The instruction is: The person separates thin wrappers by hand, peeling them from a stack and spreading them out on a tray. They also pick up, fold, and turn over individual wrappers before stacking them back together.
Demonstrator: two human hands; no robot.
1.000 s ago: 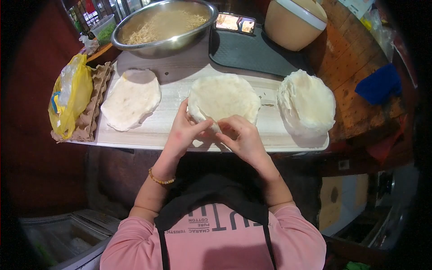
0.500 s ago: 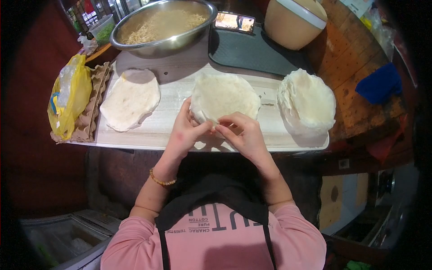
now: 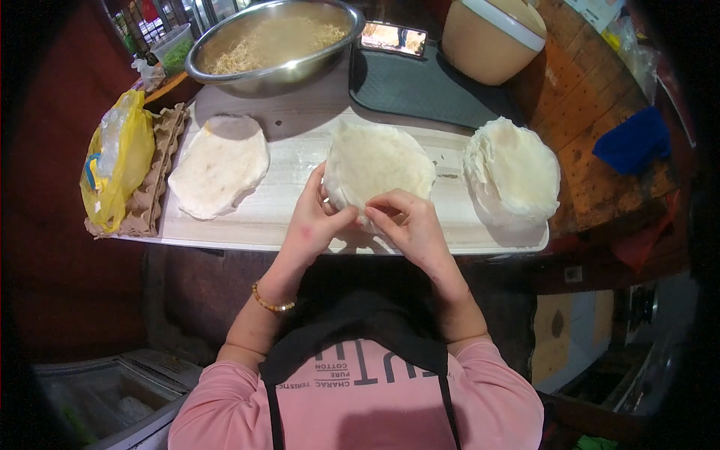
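A stack of thin round wrappers (image 3: 382, 161), pale and slightly see-through, is held tilted up at the middle of the white board. My left hand (image 3: 321, 214) grips its lower left edge, thumb in front and fingers behind. At the bottom edge my right hand (image 3: 401, 217) pinches the wrapper between thumb and index finger. Both thumbs are close together there. To the left lies a flat pile of wrappers (image 3: 219, 169). A thicker, ragged-edged pile of wrappers (image 3: 517, 172) sits at the right end.
Behind the board (image 3: 300, 131) stand a steel bowl (image 3: 300, 76) of shredded food, a dark tray (image 3: 420, 86) with a phone (image 3: 392, 38), and a tan lidded container (image 3: 487, 45). A yellow plastic bag (image 3: 135, 146) rests on an egg carton (image 3: 166, 139) at left. A blue cloth (image 3: 634, 140) lies right.
The held wrappers have shifted slightly right at their left edge. My right thumb has drawn a little away from my left thumb along the bottom edge.
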